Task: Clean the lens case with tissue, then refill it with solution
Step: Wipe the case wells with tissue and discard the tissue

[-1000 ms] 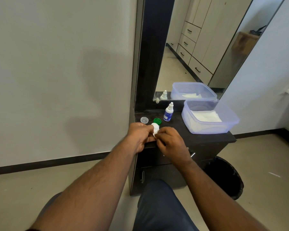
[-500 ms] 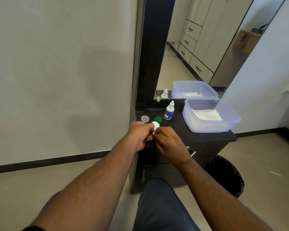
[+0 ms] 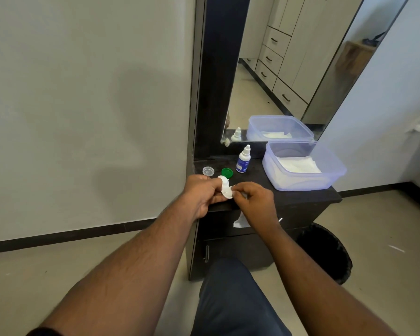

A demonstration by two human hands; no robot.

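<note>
hands (image 3: 230, 194) pinching white lens case (image 3: 226, 189), crumpled tissue (image 3: 240, 220)

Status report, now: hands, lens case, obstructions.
Left hand holds lens case. Right hand pinches tissue against it. Solution bottle untouched. Nothing obstructing.

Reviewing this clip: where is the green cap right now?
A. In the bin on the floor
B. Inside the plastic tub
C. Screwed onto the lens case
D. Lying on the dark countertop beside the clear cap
D: the green cap lies on the countertop next to the clear cap, behind the hands.
</note>
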